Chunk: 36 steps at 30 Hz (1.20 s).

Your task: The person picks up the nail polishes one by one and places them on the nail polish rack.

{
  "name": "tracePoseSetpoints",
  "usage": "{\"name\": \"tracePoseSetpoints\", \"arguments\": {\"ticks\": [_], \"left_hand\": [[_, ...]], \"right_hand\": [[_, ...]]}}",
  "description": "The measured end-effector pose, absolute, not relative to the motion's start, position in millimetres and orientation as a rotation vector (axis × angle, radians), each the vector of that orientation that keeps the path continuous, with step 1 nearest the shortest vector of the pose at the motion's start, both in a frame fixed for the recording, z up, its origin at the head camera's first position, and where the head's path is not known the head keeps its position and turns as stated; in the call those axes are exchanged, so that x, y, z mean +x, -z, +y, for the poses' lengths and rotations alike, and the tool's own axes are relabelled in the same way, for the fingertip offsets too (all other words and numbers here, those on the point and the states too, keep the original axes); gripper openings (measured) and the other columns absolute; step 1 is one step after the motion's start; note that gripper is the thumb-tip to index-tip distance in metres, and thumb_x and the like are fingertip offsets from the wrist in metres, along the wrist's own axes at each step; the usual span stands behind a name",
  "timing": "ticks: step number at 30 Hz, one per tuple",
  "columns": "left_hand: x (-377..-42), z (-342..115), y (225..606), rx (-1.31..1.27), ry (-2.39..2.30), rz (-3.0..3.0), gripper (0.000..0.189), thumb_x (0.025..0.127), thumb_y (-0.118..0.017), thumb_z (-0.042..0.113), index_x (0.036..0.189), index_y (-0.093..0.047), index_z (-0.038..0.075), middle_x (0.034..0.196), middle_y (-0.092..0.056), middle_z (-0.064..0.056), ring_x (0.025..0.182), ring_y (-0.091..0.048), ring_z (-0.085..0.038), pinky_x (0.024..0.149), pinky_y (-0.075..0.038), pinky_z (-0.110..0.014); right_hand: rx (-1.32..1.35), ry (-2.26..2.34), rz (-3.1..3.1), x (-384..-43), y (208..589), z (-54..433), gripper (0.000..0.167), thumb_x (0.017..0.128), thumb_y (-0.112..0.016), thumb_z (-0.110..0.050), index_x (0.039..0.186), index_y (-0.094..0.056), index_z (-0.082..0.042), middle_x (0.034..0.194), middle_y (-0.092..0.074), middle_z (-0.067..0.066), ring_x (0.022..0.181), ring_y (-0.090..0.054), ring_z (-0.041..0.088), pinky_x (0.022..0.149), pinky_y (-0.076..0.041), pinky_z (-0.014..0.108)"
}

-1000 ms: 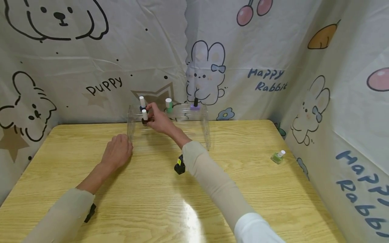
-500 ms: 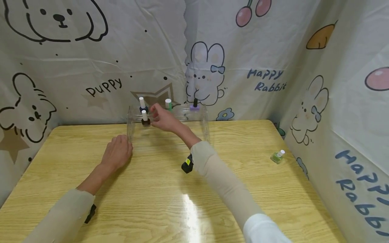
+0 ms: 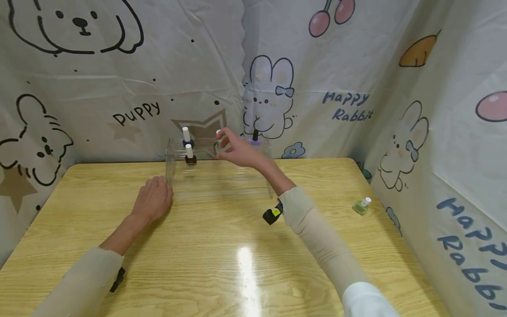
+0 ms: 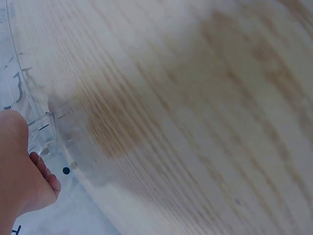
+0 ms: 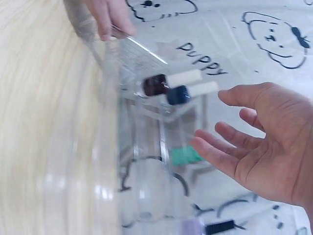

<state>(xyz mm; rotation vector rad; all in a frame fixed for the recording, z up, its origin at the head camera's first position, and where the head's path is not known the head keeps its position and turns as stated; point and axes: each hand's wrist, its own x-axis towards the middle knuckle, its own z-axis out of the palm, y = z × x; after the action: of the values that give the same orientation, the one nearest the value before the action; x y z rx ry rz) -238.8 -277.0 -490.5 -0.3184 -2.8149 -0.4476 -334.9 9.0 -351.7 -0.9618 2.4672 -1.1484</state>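
Observation:
A clear tiered display rack (image 3: pixel 222 193) stands at the back of the table. My left hand (image 3: pixel 152 200) grips its left side panel, thumb and fingers at either face of the edge in the right wrist view. My right hand (image 5: pixel 274 142) holds nothing, its fingers spread and bent, and in the head view it partly covers the green nail polish bottle (image 5: pixel 187 155). On the rack's left end stand a dark-brown nail polish bottle (image 3: pixel 190 158) and, behind it, a dark-blue one (image 3: pixel 187 140), both white-capped. A purple nail polish bottle (image 3: pixel 255 141) with a black cap stands toward the right.
A light-green nail polish bottle (image 3: pixel 361 206) with a white cap stands on the wooden table (image 3: pixel 190 264) near its right edge. A cartoon-printed cloth (image 3: pixel 206 70) hangs right behind the rack and along the right side.
My right hand has let go of the dark-brown nail polish bottle, which stays on the rack, and has moved right, opening its fingers. The left hand has stayed in place.

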Motion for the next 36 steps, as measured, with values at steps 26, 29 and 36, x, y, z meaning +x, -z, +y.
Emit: {"name": "tracePoseSetpoints", "arguments": {"ticks": [26,29,36], "left_hand": [[-238,-276,489,-0.329,0.436,-2.809,0.022,0.1,-0.044,0.011,0.08,-0.041,0.002,0.074,-0.042,-0.014,0.066,-0.045,-0.034,0.054,-0.039,-0.046],[-239,-276,488,-0.323,0.442,-2.818,0.022,0.1,-0.044,0.012,0.08,-0.041,0.002,0.074,-0.042,-0.014,0.066,-0.046,-0.034,0.055,-0.039,-0.047],[-238,-276,488,-0.315,0.434,-2.83,0.022,0.1,-0.044,0.012,0.08,-0.041,0.002,0.074,-0.042,-0.014,0.067,-0.046,-0.035,0.055,-0.039,-0.046]], "right_hand": [[-0.749,0.975,2.614,-306,330,143,0.052,0.098,-0.065,-0.02,0.144,-0.041,-0.013,0.135,-0.05,0.016,0.111,-0.061,0.032,0.086,-0.052,0.045],[-0.729,0.963,2.639,-302,330,159,0.053,0.098,-0.065,-0.019,0.145,-0.04,-0.012,0.135,-0.05,0.018,0.112,-0.059,0.033,0.088,-0.05,0.047],[-0.668,0.938,2.704,-293,330,193,0.053,0.098,-0.064,-0.013,0.144,-0.04,-0.008,0.138,-0.048,0.022,0.114,-0.058,0.039,0.089,-0.05,0.052]]}}
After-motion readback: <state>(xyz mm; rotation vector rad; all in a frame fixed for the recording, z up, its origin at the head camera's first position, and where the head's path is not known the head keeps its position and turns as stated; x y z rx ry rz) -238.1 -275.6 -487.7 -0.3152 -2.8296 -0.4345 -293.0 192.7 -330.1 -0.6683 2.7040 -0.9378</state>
